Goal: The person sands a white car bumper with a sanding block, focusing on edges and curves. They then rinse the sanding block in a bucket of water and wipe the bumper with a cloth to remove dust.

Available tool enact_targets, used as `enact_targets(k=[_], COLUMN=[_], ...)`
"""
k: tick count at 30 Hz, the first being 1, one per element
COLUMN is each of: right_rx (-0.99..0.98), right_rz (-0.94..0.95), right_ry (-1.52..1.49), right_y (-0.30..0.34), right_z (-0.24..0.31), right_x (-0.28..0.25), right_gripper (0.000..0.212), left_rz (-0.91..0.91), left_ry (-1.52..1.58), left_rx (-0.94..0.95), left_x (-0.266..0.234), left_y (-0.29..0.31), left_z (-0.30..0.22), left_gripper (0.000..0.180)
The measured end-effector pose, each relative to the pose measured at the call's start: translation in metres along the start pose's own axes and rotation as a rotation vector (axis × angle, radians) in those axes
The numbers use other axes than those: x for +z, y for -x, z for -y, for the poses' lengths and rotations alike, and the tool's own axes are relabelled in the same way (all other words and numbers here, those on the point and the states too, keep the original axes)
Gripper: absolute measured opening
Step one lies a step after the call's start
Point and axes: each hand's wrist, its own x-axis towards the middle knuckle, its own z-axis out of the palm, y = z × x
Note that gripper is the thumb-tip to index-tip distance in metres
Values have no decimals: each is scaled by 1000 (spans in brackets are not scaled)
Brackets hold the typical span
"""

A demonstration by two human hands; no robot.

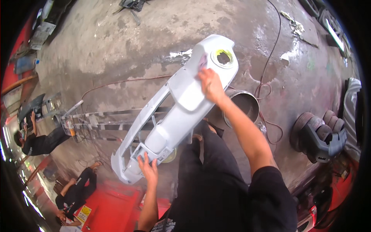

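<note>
A long, pale grey car bumper (174, 104) of matt, primer-like plastic runs diagonally across the view, its moulded skin smooth and curved, with open ribbed slots along the lower half and a round hole ringed in yellow-green masking tape (223, 57) near the far end. It rests over a metal stand (100, 123) of thin shiny bars, above a stained, patchy concrete floor (127, 46). The right hand (210, 83) lies palm down on the upper part, fingers curled over what seems a small pinkish scrap, hard to make out. The left hand (148, 169) grips the near lower edge, fingers spread. A round metal drum (244, 106) stands just beside the bumper.
</note>
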Motion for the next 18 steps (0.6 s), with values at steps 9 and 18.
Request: enact_targets(k=[9,18], right_rx=[207,867], right_rz=[-294,-661], right_ry=[91,-818], right_y=[64,84], right_z=[-52,-88], right_x=[-8,60], right_gripper=[54,46], left_rz=[18,38], left_ry=[-10,41], left_rx=[-3,34], left_x=[-2,0], left_y=[-4,-3], left_z=[0,7], left_gripper=[65,63])
